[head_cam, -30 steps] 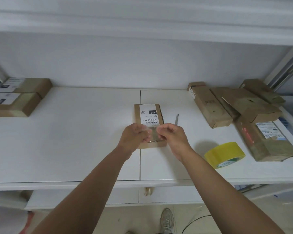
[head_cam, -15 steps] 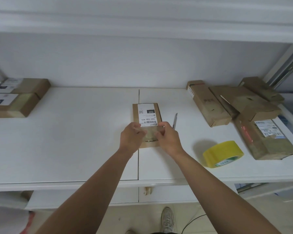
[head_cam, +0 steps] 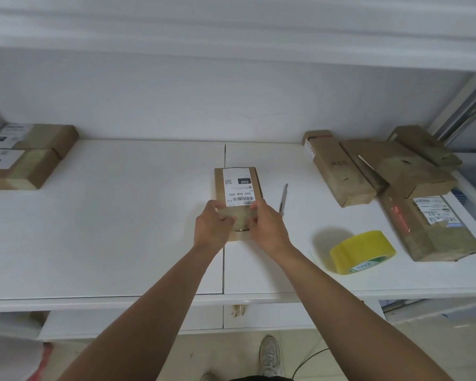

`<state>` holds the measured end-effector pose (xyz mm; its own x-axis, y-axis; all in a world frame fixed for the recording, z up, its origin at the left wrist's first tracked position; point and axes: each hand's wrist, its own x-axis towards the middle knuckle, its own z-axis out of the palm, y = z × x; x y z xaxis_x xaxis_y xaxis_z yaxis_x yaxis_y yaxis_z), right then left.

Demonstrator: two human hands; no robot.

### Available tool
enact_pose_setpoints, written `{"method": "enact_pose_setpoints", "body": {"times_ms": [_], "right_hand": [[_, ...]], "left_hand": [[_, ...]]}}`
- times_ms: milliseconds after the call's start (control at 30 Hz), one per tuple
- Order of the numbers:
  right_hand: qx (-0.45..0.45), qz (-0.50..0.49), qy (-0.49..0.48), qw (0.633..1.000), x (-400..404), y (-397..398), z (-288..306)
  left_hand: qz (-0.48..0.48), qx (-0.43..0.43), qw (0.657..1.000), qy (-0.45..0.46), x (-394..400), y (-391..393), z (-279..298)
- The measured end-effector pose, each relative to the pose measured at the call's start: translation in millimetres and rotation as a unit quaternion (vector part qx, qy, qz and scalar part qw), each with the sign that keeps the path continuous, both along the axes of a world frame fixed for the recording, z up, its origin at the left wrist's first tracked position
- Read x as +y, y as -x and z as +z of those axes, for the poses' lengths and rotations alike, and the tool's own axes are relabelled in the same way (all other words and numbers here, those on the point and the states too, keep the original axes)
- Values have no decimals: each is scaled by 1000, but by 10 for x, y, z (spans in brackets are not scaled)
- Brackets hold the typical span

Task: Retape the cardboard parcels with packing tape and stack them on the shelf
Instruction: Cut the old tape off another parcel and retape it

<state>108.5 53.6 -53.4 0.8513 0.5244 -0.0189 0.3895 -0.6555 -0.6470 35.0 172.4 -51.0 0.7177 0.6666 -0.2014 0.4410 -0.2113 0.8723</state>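
A small cardboard parcel (head_cam: pixel 219 185) with a white barcode label lies flat at the middle of the white shelf board (head_cam: pixel 116 221). My left hand (head_cam: pixel 212 226) and my right hand (head_cam: pixel 268 228) sit on its near end, one at each side. Between them a strip of clear tape (head_cam: pixel 241 220) stretches across the parcel's near end, each hand pinching one end of it. The near edge of the parcel is partly hidden by my fingers. A yellow roll of packing tape (head_cam: pixel 362 251) lies on the board to the right of my right arm.
A slim box cutter (head_cam: pixel 283 199) lies just right of the parcel. Several brown parcels are heaped at the right: a long one (head_cam: pixel 338 171), a flat one (head_cam: pixel 399 166), a labelled one (head_cam: pixel 434 226). Two stacked-looking parcels (head_cam: pixel 25 166) sit at the far left.
Both hands moved forward and down with the tape strip, from above the parcel's near edge onto its top. The strip now lies across the cardboard below the label.
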Motion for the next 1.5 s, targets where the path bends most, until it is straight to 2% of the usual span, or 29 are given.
{"method": "enact_pose_setpoints", "body": {"times_ms": [333, 400, 467, 533, 600, 733, 1033, 1367, 1500], "right_hand": [[-27, 14, 57, 998, -3, -62, -76], [-96, 27, 52, 994, -37, -41, -122], [-222, 68, 58, 971, -92, -7, -220], [-284, 121, 60, 949, -174, 55, -301], [-278, 160, 87, 943, -265, 119, -370], [-248, 180, 141, 941, -354, 145, -426], [-148, 173, 118, 967, -323, 135, -383], [-169, 152, 146, 963, -280, 228, -393], [-161, 154, 150, 963, -275, 228, -396]], "left_hand": [[-17, -4, 1000, -18, -3, 7, -77], [-19, -5, 1000, -21, 6, 6, -98], [-21, -6, 999, -24, 24, 9, -119], [-23, -4, 999, -29, 44, 13, -134], [-26, -3, 999, -36, 54, 14, -141], [-36, -3, 998, -56, 35, 16, -163], [-46, 5, 997, -68, 37, 11, -147], [-64, 13, 993, -99, -17, -9, -142], [-57, 25, 996, -67, 97, -19, -229]]}}
